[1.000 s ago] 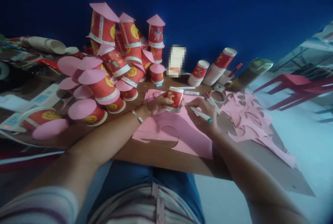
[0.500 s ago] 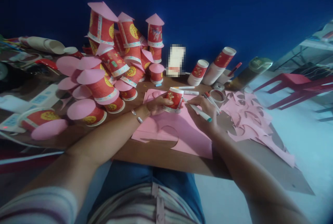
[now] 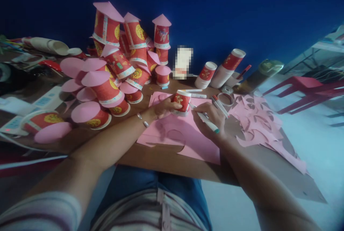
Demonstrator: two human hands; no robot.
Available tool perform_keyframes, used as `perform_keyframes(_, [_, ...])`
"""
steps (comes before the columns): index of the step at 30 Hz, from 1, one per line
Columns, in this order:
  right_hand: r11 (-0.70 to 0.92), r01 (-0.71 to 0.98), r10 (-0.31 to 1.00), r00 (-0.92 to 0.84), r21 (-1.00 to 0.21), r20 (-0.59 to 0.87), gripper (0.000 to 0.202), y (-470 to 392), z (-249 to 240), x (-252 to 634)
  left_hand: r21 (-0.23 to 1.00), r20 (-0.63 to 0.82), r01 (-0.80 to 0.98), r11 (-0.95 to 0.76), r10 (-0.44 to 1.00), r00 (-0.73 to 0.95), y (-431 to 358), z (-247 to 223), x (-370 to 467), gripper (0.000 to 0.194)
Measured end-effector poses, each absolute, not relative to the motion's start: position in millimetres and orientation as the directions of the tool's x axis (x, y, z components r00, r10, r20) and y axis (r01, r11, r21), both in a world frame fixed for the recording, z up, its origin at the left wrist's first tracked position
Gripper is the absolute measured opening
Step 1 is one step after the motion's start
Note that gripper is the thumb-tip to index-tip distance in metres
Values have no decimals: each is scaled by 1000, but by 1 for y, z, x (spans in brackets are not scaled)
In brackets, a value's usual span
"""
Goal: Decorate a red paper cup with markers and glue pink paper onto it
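My left hand (image 3: 164,108) is closed around a red paper cup (image 3: 182,101) with a gold pattern and a white rim. It holds the cup nearly upright above the pink paper sheets (image 3: 200,141). In my right hand (image 3: 213,114) is a white marker pen (image 3: 208,122) with a green end. Its tip points at the cup's right side; whether it touches I cannot tell. Round cut-outs show in the pink sheets. Other markers (image 3: 220,105) lie just beyond my right hand, and another pen (image 3: 198,96) lies behind the cup.
Red cups with pink paper cones (image 3: 107,27) are stacked at the left. Pink paper scraps (image 3: 258,120) spread over the right side. Stacked cups (image 3: 227,68), a tape roll (image 3: 225,99) and a bottle (image 3: 264,71) stand at the back. A red stool (image 3: 303,86) is on the floor.
The view has shifted very slightly. My right hand and the marker's green end sit a little lower, while the cup stays in my left hand.
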State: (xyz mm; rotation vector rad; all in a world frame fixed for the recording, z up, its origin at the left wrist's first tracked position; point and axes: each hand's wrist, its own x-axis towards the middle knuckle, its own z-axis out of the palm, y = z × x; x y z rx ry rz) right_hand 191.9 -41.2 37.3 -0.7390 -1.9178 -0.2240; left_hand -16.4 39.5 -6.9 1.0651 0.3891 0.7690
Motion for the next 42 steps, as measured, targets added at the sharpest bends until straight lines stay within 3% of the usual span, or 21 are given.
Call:
perform_keyframes(6, [825,560,381,-456,-74,804,18,-45,34,192,926,55,-323,198,773,632,34,-4,-10,48])
perform_keyframes(11, [819,574,347,-484,-8,803,17,-45,32,193,951,43,-265,160,779,625,31,-1,-9,56])
perform_keyframes(18, [819,573,374,-478,-41,795,21,-43,32,192,986,-3,-134,103,803,596,33,-6,-13,60])
perform_keyframes(28, [800,591,457,-490,-102,742,12,-48,34,189,959,45,-250,135,796,604,30,1,-10,56])
perform_keyframes(42, [816,565,443,-479,-120,758,13,-48,34,187,955,74,-266,130,766,638,34,-3,-13,51])
